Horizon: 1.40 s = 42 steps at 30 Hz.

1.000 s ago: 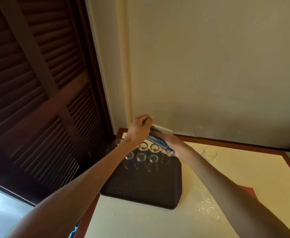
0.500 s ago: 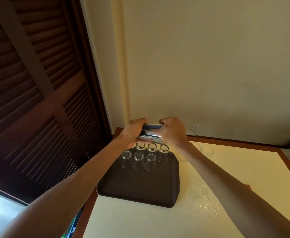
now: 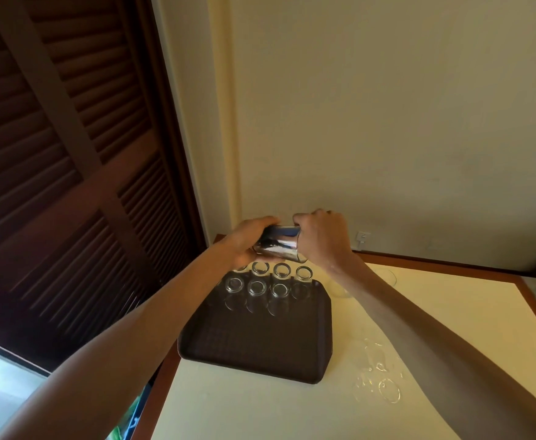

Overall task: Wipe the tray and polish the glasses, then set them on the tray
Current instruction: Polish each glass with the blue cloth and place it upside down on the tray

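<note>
A dark brown tray point(image 3: 260, 354) lies on the cream table, with several clear glasses point(image 3: 281, 269) standing in two rows along its far edge. Above those rows I hold one glass point(image 3: 277, 244) on its side. My left hand point(image 3: 247, 238) grips its base end. My right hand point(image 3: 322, 236) is curled at its open end, with blue cloth showing inside the glass. More clear glasses stand on the table at the tray's right: two near the wall point(image 3: 387, 276) and a few near the front point(image 3: 389, 389).
The table point(image 3: 450, 312) has a wooden rim and stands against a cream wall. A dark louvred door point(image 3: 53, 154) fills the left side. A wall socket point(image 3: 363, 235) sits just behind my right hand.
The blue cloth, bunched between my hands a second ago, now sits inside the glass. The glass lies sideways between both hands. My view has shifted slightly.
</note>
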Each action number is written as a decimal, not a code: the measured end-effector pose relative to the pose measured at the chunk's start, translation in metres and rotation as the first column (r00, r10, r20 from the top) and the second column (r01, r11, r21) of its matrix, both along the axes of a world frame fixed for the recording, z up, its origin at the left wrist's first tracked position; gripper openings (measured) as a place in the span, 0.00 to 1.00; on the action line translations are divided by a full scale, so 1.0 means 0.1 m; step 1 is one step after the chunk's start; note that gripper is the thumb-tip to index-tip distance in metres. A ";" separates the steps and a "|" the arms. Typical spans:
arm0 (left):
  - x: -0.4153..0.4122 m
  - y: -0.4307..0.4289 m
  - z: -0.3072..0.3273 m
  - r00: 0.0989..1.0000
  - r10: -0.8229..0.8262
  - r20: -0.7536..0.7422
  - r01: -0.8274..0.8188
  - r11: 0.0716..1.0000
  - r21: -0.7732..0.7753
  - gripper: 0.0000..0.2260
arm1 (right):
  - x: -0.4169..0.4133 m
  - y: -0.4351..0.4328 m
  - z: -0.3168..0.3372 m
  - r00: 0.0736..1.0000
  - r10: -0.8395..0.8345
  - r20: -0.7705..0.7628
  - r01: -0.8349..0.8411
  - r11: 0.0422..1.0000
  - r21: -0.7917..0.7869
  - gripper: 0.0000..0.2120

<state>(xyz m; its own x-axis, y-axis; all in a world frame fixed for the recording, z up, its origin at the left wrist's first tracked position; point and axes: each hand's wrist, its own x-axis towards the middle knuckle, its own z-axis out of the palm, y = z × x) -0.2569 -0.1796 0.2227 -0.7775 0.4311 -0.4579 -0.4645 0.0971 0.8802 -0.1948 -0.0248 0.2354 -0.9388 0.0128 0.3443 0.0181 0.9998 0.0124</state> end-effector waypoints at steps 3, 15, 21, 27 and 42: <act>-0.02 0.04 -0.03 0.984 0.038 -0.176 -0.058 0.992 -0.112 0.11 | -0.07 0.04 -0.16 0.999 -0.038 0.033 0.044 0.980 -0.194 0.07; 0.03 -0.08 0.06 0.997 0.007 -0.079 0.001 0.995 0.098 0.22 | -0.04 -0.02 -0.06 0.997 -0.056 0.054 0.068 0.960 -0.271 0.12; 0.00 0.01 0.12 0.972 0.063 -0.226 -0.077 0.996 -0.054 0.10 | -0.15 0.02 -0.15 0.998 -0.070 0.010 0.070 0.951 -0.302 0.06; 0.03 0.01 0.06 0.827 0.100 -0.553 -0.109 0.994 0.017 0.12 | -0.17 -0.07 -0.23 0.879 0.117 0.463 0.413 0.298 -0.861 0.27; -0.01 0.03 0.14 0.812 0.137 -0.567 -0.161 0.987 0.007 0.17 | -0.15 -0.04 -0.17 0.843 0.201 0.499 0.461 0.210 -0.863 0.21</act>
<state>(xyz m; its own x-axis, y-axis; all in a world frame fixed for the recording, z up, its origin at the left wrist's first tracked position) -0.2575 -0.1767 0.2365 -0.9578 0.2797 0.0671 0.1007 0.1077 0.9891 -0.2099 -0.0288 0.2180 -0.8812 0.1437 -0.4504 0.4723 0.2250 -0.8522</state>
